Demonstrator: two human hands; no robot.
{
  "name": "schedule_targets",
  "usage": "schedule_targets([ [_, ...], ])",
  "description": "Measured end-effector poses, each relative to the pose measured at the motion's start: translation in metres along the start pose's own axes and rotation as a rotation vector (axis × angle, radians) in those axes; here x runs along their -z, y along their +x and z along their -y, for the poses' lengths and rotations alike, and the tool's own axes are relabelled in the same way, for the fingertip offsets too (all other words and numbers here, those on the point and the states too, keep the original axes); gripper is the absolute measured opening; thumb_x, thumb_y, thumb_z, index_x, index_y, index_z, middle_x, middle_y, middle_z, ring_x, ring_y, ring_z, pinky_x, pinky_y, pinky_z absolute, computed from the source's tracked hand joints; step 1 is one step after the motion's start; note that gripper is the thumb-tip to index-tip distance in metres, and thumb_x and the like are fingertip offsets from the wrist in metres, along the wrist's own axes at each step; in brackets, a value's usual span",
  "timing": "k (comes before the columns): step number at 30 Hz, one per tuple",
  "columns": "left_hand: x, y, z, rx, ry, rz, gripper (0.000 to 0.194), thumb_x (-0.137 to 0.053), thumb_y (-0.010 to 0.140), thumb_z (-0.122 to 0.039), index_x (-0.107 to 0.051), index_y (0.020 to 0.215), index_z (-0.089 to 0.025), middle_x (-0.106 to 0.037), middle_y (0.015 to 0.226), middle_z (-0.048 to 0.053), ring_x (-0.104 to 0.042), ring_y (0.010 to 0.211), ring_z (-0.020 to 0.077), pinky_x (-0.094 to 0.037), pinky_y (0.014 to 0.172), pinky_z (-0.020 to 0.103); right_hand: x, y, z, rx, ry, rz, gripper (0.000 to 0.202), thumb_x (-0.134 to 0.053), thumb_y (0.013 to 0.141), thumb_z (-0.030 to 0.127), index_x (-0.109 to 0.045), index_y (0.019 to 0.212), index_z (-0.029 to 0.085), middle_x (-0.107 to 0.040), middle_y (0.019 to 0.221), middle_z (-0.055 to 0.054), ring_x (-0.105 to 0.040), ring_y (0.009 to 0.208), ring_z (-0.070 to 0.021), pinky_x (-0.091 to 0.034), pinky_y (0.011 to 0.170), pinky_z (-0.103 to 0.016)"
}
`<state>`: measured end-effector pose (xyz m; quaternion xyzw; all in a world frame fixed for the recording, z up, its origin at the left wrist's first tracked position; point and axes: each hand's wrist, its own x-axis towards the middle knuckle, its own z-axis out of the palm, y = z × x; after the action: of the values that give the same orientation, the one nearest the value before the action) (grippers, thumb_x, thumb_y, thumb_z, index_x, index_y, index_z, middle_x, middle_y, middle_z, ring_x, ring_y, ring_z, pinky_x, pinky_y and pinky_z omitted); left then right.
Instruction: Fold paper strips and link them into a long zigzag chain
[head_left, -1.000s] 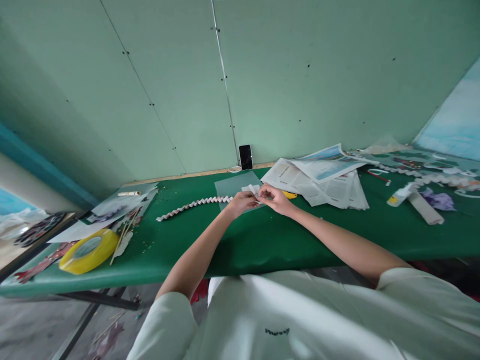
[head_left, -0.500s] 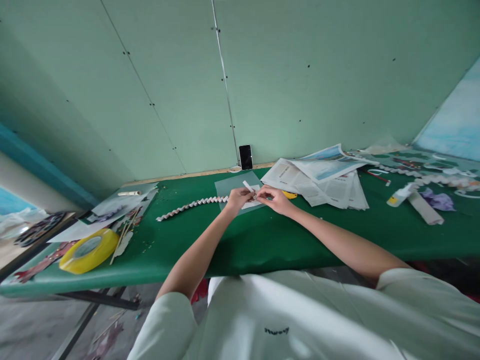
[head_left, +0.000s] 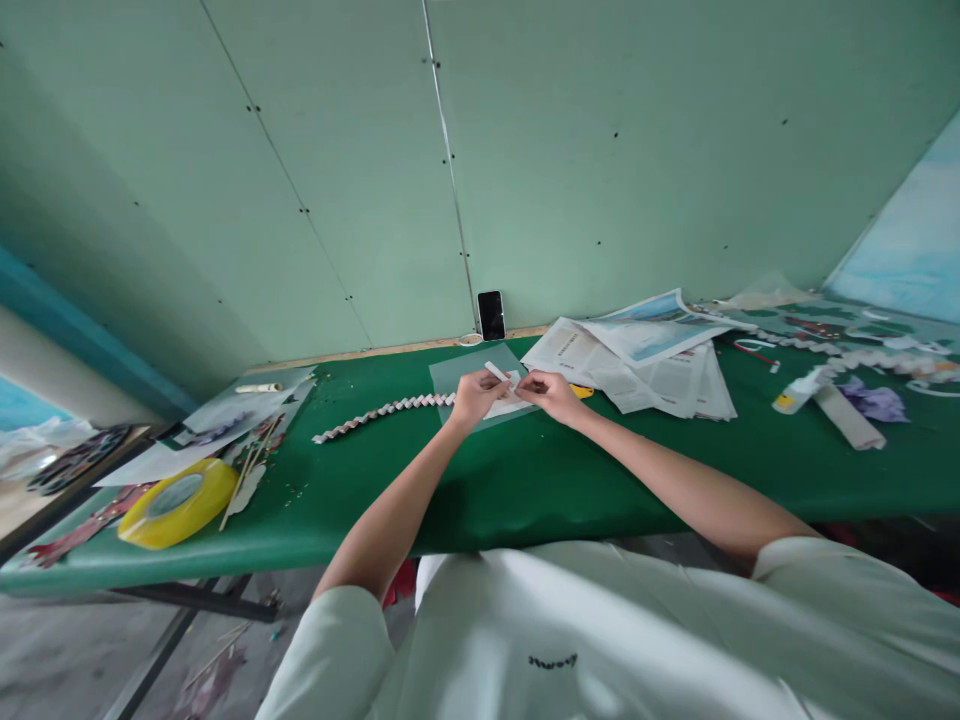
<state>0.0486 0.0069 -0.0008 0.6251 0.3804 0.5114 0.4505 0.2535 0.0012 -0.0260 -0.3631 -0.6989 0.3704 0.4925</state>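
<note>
My left hand is closed in a pinch around a slim white rod, whose upper end sticks out past the fingers. Beside it, a small gap away, my right hand has its fingertips pressed together; whatever is between them is too small to make out. Under both hands lie a white piece of paper and a translucent sheet. A zigzag folded-paper chain runs leftward from beside my left hand.
A phone leans against the wall. Newspapers and a yellow object lie right of my hands. Farther right are a glue bottle and purple crumpled material. Yellow tape lies near the table's left front edge.
My right hand has drawn slightly away from my left, widening the gap between the fingertips. My left hand stays nearly in place with the white rod.
</note>
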Motion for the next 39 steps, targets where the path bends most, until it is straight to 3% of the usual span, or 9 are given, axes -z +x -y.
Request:
schedule_targets([
  [10,-0.004,-0.004,0.002,-0.067,0.123,0.04,0.031,-0.086,0.077,-0.04,-0.077,0.091,-0.014,-0.077,0.076,0.007,-0.073,0.066,0.0197,-0.059,0.066,0.031,-0.001,0.002,-0.006,-0.023,0.006,0.015,0.026,-0.077,0.08,0.045,-0.07,0.081,0.02,-0.064,0.072,-0.002,-0.059,0.068,-0.0198,-0.045,0.066,-0.032],
  [18,-0.004,-0.006,0.004,-0.144,0.264,-0.023,0.024,-0.082,0.082,-0.037,-0.076,0.093,-0.017,-0.076,0.073,0.006,-0.074,0.067,0.021,-0.058,0.067,0.031,-0.002,0.0,-0.005,-0.045,0.03,0.005,0.032,-0.077,0.084,0.053,-0.068,0.085,0.022,-0.063,0.073,-0.002,-0.059,0.067,-0.0205,-0.045,0.063,-0.032],
  [21,-0.003,-0.002,0.006,-0.139,0.201,-0.043,0.029,-0.085,0.079,-0.04,-0.076,0.093,-0.016,-0.076,0.073,0.006,-0.074,0.067,0.0209,-0.058,0.065,0.03,-0.002,-0.002,-0.002,-0.071,0.073,0.005,0.038,-0.076,0.086,0.059,-0.069,0.093,0.022,-0.063,0.071,-0.001,-0.06,0.064,-0.0204,-0.046,0.063,-0.032],
  [26,-0.003,0.0,0.006,-0.089,0.065,-0.061,0.035,-0.089,0.072,-0.041,-0.074,0.091,-0.015,-0.075,0.073,0.006,-0.071,0.064,0.0185,-0.058,0.065,0.031,0.0,-0.004,0.002,-0.071,0.069,0.087,0.043,-0.07,0.092,0.063,-0.075,0.087,0.02,-0.064,0.067,-0.003,-0.061,0.064,-0.021,-0.046,0.064,-0.033],
  [39,-0.004,-0.002,0.0,0.01,-0.034,-0.086,0.042,-0.094,0.066,-0.039,-0.077,0.094,-0.012,-0.075,0.075,0.007,-0.067,0.065,0.0164,-0.056,0.065,0.031,-0.002,-0.006,0.009,-0.037,0.041,-0.013,0.047,-0.076,0.084,0.066,-0.078,0.083,0.02,-0.066,0.066,-0.003,-0.057,0.06,-0.0187,-0.045,0.058,-0.031],
])
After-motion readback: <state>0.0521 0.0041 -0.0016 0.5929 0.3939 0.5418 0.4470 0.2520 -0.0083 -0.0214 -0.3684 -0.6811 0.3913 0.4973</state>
